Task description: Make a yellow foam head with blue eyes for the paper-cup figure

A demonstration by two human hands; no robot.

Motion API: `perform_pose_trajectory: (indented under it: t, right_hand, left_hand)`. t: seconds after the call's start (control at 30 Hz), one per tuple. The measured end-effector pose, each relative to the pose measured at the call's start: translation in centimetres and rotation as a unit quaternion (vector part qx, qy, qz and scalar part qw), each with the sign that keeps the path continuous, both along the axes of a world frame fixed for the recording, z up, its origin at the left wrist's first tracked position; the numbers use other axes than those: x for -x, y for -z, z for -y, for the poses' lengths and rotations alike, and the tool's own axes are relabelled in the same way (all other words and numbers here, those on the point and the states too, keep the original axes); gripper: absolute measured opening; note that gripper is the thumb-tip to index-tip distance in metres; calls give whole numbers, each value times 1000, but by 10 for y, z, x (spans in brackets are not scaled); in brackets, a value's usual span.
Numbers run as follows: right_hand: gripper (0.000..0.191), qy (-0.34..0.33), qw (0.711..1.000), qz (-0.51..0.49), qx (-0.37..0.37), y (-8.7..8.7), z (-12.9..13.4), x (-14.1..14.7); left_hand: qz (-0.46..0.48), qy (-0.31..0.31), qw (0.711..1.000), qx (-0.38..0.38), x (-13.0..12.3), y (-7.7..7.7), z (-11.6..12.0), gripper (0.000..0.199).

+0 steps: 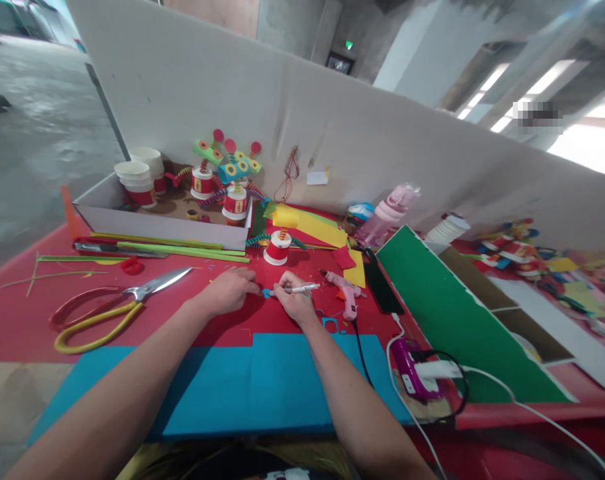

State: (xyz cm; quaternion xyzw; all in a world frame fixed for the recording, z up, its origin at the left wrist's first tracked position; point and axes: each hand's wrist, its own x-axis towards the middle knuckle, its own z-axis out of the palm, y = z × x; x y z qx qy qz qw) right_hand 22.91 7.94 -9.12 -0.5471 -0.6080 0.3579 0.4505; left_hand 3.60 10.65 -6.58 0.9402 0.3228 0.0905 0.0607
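Note:
In my right hand (293,301) is a white pen (306,288), its tip end pointing left, low over the red table covering. A small blue paper piece (266,293) lies between my hands, close to the pen's tip. My left hand (231,290) rests on the table with its fingers curled and their tips at that piece's left edge. Just beyond stands a red-and-white paper cup figure (277,249) with green coiled arms, an orange coiled neck and a yellow paper tube (285,216) on top.
Large scissors (132,300) lie left; a pink glue gun (349,293) and black phone (385,283) lie right. A white box (167,230) holds cups and finished figures. Blue sheets (282,380) cover the near edge. A purple power strip (413,373) trails cables beside a green board (462,320).

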Motion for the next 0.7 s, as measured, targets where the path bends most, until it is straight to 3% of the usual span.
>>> perform_pose_trajectory:
  t: [0.7]
  right_hand:
    - [19, -1, 1000, -2, -11, 4, -1, -3]
  left_hand:
    - [8, 10, 1000, -12, 0, 0, 0, 41]
